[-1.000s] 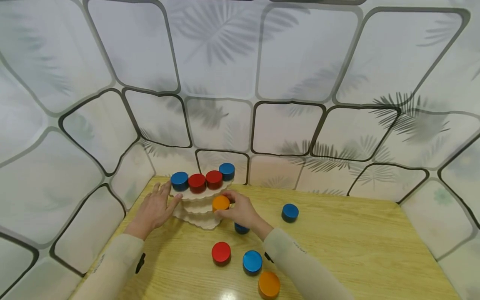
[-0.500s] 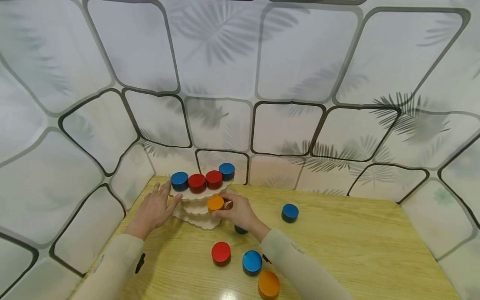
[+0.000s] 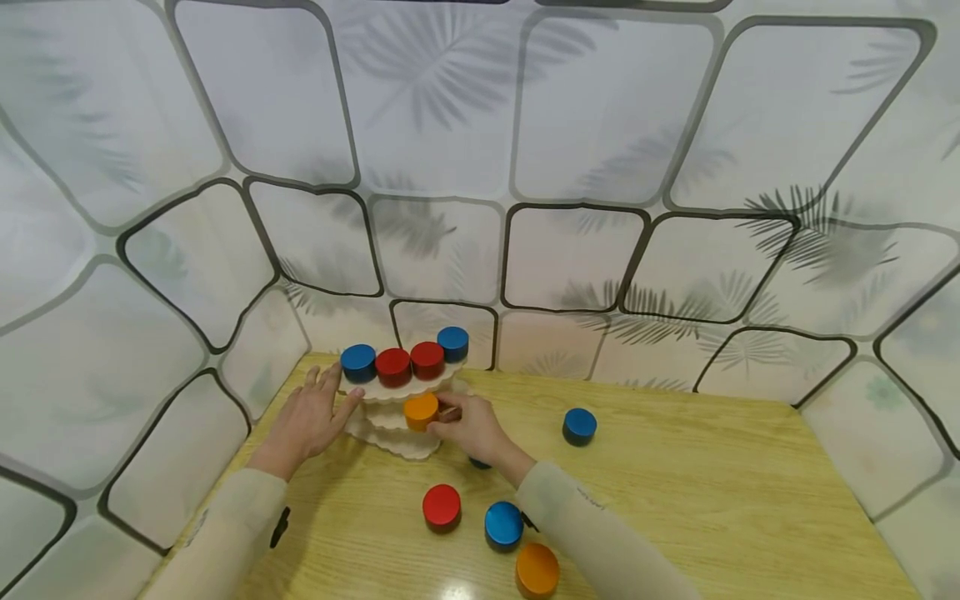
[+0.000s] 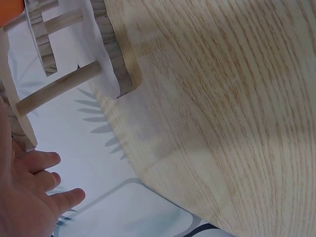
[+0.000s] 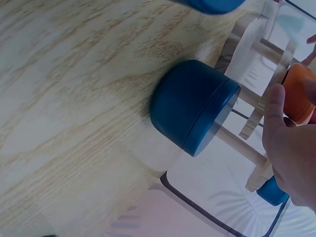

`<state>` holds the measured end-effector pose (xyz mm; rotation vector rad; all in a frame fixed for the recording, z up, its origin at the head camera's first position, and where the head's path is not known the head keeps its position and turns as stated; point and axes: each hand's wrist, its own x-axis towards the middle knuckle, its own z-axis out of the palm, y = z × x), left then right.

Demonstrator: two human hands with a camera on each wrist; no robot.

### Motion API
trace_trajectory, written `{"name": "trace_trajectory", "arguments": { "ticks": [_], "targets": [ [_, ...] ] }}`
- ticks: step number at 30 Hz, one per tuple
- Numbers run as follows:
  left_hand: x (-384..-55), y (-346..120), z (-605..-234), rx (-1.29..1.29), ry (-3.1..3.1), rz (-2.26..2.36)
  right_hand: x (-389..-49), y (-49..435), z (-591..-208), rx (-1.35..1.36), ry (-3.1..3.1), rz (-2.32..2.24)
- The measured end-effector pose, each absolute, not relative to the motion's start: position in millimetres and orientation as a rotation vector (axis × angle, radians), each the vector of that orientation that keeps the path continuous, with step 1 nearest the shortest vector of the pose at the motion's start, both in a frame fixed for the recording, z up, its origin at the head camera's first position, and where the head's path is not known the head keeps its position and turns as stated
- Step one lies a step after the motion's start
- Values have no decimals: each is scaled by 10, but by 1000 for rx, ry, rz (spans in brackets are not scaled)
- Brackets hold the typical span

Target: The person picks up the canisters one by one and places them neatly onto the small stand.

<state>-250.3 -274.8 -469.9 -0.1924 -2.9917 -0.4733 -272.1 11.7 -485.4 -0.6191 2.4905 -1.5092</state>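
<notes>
Orange, upright and lid-up, a round tin [image 3: 420, 412] sits on the middle shelf [image 3: 385, 415], pinched by the right hand [image 3: 476, 429], which partly hides a blue tin [image 3: 480, 463]; the left hand [image 3: 309, 417], fingers spread, touches the top shelf [image 3: 396, 391].

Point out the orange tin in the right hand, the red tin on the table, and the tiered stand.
Orange tin [image 3: 422, 408]: head view, top face.
Red tin [image 3: 442, 504]: head view, top face.
Tiered wooden stand [image 3: 386, 416]: head view, middle tier.

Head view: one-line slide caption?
Right hand holds a short orange cylinder at the middle tier of a pale scalloped wooden stand; left hand at its left end.
</notes>
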Motion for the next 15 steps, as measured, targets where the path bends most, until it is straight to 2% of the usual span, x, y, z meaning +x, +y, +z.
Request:
{"name": "trace_trajectory", "arguments": {
  "ticks": [15],
  "targets": [
    [-2506, -2748, -4694, -195, -2999, -474, -2720, -81, -4895, -682, 2584, -1503]
  ]
}}
